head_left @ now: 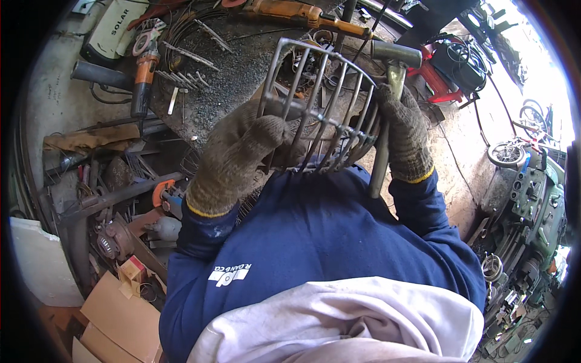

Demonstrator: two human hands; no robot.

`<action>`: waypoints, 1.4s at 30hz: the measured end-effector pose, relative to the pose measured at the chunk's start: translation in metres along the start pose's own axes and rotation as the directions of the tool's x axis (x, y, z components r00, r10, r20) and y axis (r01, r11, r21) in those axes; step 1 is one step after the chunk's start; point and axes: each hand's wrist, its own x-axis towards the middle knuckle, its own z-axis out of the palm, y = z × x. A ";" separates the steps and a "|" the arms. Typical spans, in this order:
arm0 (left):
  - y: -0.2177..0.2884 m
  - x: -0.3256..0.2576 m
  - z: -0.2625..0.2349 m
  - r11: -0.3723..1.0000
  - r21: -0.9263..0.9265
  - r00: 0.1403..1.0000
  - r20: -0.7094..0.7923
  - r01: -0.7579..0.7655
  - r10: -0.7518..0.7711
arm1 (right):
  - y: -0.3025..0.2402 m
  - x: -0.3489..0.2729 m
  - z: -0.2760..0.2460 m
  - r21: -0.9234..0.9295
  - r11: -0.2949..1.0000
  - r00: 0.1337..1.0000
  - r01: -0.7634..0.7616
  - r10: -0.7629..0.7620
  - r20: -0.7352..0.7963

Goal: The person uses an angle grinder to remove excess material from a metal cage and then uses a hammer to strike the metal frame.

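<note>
My left hand [242,142], in a grey-brown knitted glove with a yellow cuff edge, is closed on the left side of a curved metal grate [308,113]. The grate has several parallel bars joined by a crossbar, and I hold it tilted in front of my chest. My right hand [407,130], gloved the same way, wraps round the handle of a hammer [396,54]. The hammer's head points away from me and its handle end hangs beside my belly. My right fingers are right by the grate's right edge; whether they touch it I cannot tell.
An orange-and-black angle grinder [145,69] and thin metal rods lie on the gritty work surface [203,100] at the far left. A red-and-black machine [439,75] stands far right. Cardboard boxes [118,314] are near left; a greenish machine [535,202] is at right.
</note>
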 end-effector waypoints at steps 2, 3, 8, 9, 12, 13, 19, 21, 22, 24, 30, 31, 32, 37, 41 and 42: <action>-0.006 0.003 -0.004 0.981 0.191 0.999 -0.040 0.030 -0.022 | 0.000 0.001 -0.002 -0.074 0.997 0.998 0.029 -0.024 0.066; -0.012 0.004 -0.006 0.958 0.284 0.998 -0.060 0.047 -0.031 | 0.001 0.003 -0.003 -0.110 0.993 0.994 0.046 -0.035 0.099; -0.055 0.005 -0.016 0.830 0.544 0.983 -0.050 -0.123 0.178 | -0.001 0.022 0.004 -0.544 0.690 0.873 0.478 -0.444 0.203; -0.058 0.005 -0.016 0.795 0.590 0.975 -0.053 -0.143 0.214 | -0.013 0.019 0.010 -0.623 0.574 0.834 0.532 -0.484 0.267; -0.058 0.015 -0.015 0.381 0.862 0.894 0.163 -0.335 0.418 | -0.013 -0.009 0.022 -0.429 0.730 0.846 0.532 -0.450 0.285; -0.059 0.018 -0.013 0.296 0.885 0.865 0.197 -0.360 0.461 | -0.020 -0.031 0.031 -0.273 0.887 0.915 0.371 -0.300 0.268; -0.058 0.021 0.000 0.566 0.810 0.937 -0.065 -0.151 0.343 | -0.010 -0.040 0.030 -0.549 0.741 0.895 0.387 -0.160 0.415; -0.062 0.028 -0.001 0.580 0.794 0.921 -0.069 -0.182 0.383 | -0.019 -0.045 0.030 -0.375 0.892 0.927 0.254 -0.113 0.359; -0.069 0.032 -0.005 0.554 0.794 0.893 -0.031 -0.251 0.449 | -0.023 -0.047 0.031 -0.272 0.944 0.938 0.188 -0.091 0.333; -0.083 0.040 -0.014 0.495 0.783 0.822 0.036 -0.377 0.569 | -0.031 -0.053 0.025 0.257 0.966 0.928 -0.017 -0.080 0.363; -0.064 0.039 -0.004 0.788 0.613 0.909 -0.291 -0.062 0.298 | -0.018 -0.056 0.037 -0.573 0.747 0.928 0.337 -0.159 0.338; -0.066 0.036 -0.008 0.652 0.739 0.890 -0.172 -0.168 0.423 | -0.017 -0.062 0.038 -0.482 0.818 0.933 0.313 -0.169 0.319; -0.067 0.039 -0.011 0.561 0.785 0.866 -0.063 -0.264 0.496 | -0.020 -0.067 0.039 -0.450 0.857 0.950 0.251 -0.130 0.283; -0.065 0.034 -0.005 0.515 0.804 0.879 0.019 -0.297 0.477 | -0.033 -0.054 0.041 -0.444 0.888 0.980 0.120 -0.033 0.198; -0.064 0.034 0.000 0.623 0.733 0.895 -0.044 -0.273 0.444 | -0.032 -0.053 0.036 -0.522 0.836 0.970 0.169 -0.047 0.238; -0.065 0.033 -0.002 0.592 0.750 0.880 -0.027 -0.295 0.474 | -0.030 -0.051 0.035 -0.520 0.821 0.954 0.236 -0.095 0.283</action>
